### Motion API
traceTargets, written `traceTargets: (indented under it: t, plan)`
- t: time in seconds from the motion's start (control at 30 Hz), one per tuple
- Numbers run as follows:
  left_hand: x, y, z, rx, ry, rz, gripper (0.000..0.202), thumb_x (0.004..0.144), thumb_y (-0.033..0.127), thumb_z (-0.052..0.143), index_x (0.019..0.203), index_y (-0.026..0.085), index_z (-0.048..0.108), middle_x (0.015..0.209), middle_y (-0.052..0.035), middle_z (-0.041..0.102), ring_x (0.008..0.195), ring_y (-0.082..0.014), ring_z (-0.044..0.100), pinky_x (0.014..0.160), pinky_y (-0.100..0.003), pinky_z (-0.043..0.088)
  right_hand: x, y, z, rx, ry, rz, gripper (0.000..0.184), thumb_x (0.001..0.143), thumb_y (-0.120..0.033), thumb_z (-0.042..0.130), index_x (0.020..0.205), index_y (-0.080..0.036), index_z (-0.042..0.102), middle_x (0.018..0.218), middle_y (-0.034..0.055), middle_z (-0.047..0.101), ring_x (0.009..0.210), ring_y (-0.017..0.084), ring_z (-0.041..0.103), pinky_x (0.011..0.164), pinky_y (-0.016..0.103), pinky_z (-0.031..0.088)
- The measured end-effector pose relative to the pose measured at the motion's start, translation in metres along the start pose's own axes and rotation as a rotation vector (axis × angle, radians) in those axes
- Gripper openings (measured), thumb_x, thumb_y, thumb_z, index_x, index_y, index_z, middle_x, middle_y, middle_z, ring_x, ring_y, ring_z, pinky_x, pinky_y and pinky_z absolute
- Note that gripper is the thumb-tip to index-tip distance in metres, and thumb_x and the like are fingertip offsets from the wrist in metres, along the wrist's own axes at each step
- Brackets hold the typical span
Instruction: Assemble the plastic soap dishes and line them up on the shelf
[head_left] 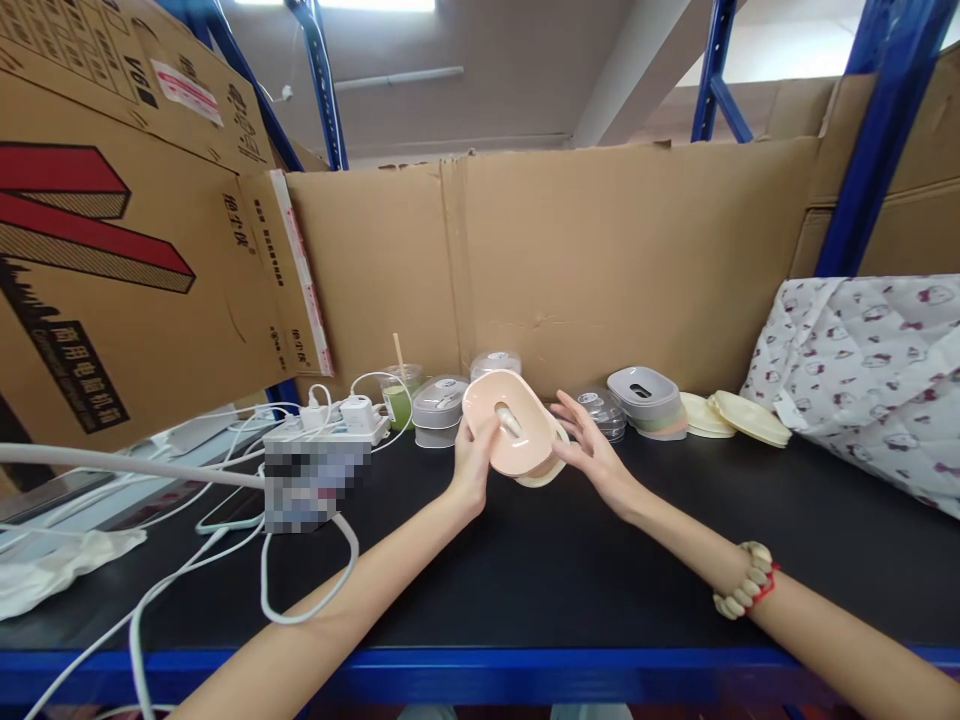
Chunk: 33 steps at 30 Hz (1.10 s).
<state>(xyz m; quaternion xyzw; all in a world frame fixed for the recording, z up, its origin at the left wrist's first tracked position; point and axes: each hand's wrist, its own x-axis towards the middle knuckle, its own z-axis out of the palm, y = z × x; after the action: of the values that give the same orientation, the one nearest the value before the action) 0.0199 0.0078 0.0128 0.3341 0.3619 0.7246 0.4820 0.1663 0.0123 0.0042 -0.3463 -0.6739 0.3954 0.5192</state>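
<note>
My left hand [475,462] grips the near-left edge of a peach plastic dish [525,400] with rounded corners, thumb on its inside. A pale oblong part or opening shows in the middle of the dish. Beneath its lower right side, a cream rim [538,480] peeks out; whether the two are joined I cannot tell. My right hand [592,455] is at the right edge with fingers spread, its thumb and fingertips close to the dish. Contact there is unclear. Both hands are above the black tabletop [555,570].
Behind stand a lidded grey container [437,410], clear lids [600,412], stacked grey dishes [643,390] and cream lids [742,415]. On the left are a green drink [397,400], a power strip [330,430] and tangled white cables. Right lies a patterned quilted bag [870,370].
</note>
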Motion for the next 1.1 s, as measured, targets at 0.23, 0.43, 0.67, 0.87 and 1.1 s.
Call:
traceTargets:
  t: [0.23, 0.43, 0.67, 0.87, 1.1]
  plan:
    - [0.0, -0.005, -0.002, 0.067, -0.125, -0.047, 0.041, 0.056, 0.02, 0.076, 0.094, 0.018, 0.06, 0.096, -0.005, 0.067, 0.094, -0.0207, 0.061, 0.08, -0.028, 0.048, 0.001, -0.008, 0.0, 0.144, -0.102, 0.28, 0.058, 0.053, -0.039, 0.071, 0.105, -0.018, 0.057, 0.098, 0.0057, 0.068, 0.092, 0.023, 0.063, 0.078, 0.034, 0.05]
    - [0.001, -0.005, -0.002, 0.031, -0.161, -0.181, 0.03, 0.059, 0.031, 0.075, 0.084, 0.017, 0.064, 0.077, -0.0019, 0.068, 0.068, -0.0148, 0.061, 0.06, -0.024, 0.048, 0.001, -0.006, 0.001, 0.288, -0.039, 0.288, 0.054, 0.049, -0.023, 0.075, 0.1, -0.022, 0.057, 0.101, 0.0023, 0.068, 0.089, 0.019, 0.065, 0.064, 0.025, 0.052]
    - [0.001, -0.009, -0.004, 0.078, -0.204, -0.096, 0.033, 0.055, 0.031, 0.078, 0.082, 0.016, 0.066, 0.073, -0.0021, 0.068, 0.066, -0.0142, 0.062, 0.062, -0.024, 0.047, 0.002, -0.002, -0.002, 0.209, -0.039, 0.28, 0.046, 0.055, -0.038, 0.078, 0.094, -0.019, 0.062, 0.087, 0.0046, 0.071, 0.075, 0.019, 0.066, 0.054, 0.024, 0.05]
    - [-0.002, -0.005, -0.002, 0.178, -0.164, -0.273, 0.022, 0.068, 0.029, 0.066, 0.085, 0.015, 0.067, 0.076, -0.0051, 0.07, 0.07, -0.0187, 0.065, 0.057, -0.025, 0.048, 0.003, 0.002, -0.001, 0.07, -0.058, 0.195, 0.044, 0.061, -0.051, 0.071, 0.084, -0.015, 0.066, 0.078, 0.0041, 0.069, 0.075, 0.018, 0.064, 0.063, 0.027, 0.049]
    - [-0.007, -0.001, 0.002, 0.149, -0.134, -0.424, 0.02, 0.076, 0.028, 0.057, 0.085, 0.013, 0.068, 0.083, -0.0101, 0.073, 0.073, -0.0211, 0.067, 0.07, -0.029, 0.052, 0.022, 0.017, -0.043, -0.548, 0.316, -0.13, 0.028, 0.075, -0.037, 0.052, 0.093, -0.02, 0.065, 0.096, 0.007, 0.066, 0.073, 0.02, 0.063, 0.067, 0.036, 0.051]
